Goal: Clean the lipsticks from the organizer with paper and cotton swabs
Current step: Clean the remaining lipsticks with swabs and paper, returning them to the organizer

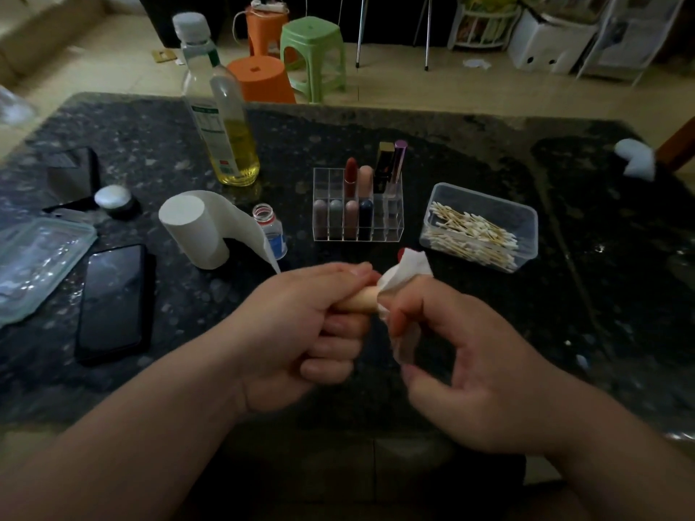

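Observation:
My left hand (301, 325) grips a beige lipstick tube (357, 300) near the table's front. My right hand (470, 362) pinches a piece of white paper (404, 274) wrapped around the tube's far end, where a bit of red tip (401, 253) shows. Behind the hands stands the clear acrylic organizer (391, 227) holding several lipsticks. To its right, a clear plastic tub (485, 199) is full of cotton swabs. The paper roll (191, 231) stands at the left with a sheet hanging loose.
A tall oil bottle (229, 144) and a small open bottle (272, 231) stand near the roll. A black phone (113, 302), a clear container lid (34, 265) and a small jar (114, 201) lie left. Stools stand beyond the table's far edge.

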`<state>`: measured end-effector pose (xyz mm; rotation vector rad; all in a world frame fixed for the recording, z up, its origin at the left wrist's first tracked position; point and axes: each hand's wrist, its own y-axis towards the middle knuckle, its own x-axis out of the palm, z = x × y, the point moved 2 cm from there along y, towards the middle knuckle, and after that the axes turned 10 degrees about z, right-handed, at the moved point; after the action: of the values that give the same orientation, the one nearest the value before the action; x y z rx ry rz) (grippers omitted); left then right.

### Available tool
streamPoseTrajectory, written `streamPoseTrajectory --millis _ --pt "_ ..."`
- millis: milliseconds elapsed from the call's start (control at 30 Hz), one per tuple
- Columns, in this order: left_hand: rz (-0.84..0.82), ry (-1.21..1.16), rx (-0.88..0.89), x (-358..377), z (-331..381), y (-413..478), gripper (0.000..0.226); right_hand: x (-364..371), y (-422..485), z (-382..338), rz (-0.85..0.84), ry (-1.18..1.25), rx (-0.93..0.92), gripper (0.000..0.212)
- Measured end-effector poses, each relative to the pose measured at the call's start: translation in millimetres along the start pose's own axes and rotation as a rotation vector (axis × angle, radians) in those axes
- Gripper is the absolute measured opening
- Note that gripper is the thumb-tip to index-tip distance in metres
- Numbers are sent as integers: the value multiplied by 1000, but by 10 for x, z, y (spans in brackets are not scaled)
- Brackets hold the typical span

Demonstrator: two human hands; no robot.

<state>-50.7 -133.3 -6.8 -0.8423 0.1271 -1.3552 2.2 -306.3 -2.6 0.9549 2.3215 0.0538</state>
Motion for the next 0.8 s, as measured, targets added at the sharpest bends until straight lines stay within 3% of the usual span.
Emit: streamPoseTrajectory --millis 100,167,333,400,467,533,633,700,800 --pt "82 -52 160 32 -11 19 18 10 41 -19 22 263 204 35" --pt "136 61 276 43 -39 24 21 25 70 -30 0 532 354 30" --pt "215 899 842 -26 -15 -100 32 -27 73 19 -74 1170 661 31" --pt "207 1073 951 -17 15 -113 37 -40 52 42 -91 1316 708 32" --pt "230 1154 985 -20 18 -83 42 -27 52 63 -32 1296 709 28" --pt "229 1138 965 -40 -14 -49 45 -5 60 96 75 1132 701 25" --pt "200 951 780 -65 -70 -12 42 -4 48 125 139 883 615 27" --pt "203 715 481 -70 -73 7 37 -7 21 120 109 774 513 28" --pt "118 376 62 -47 -70 14 63 -36 -37 82 81 482 367 27"
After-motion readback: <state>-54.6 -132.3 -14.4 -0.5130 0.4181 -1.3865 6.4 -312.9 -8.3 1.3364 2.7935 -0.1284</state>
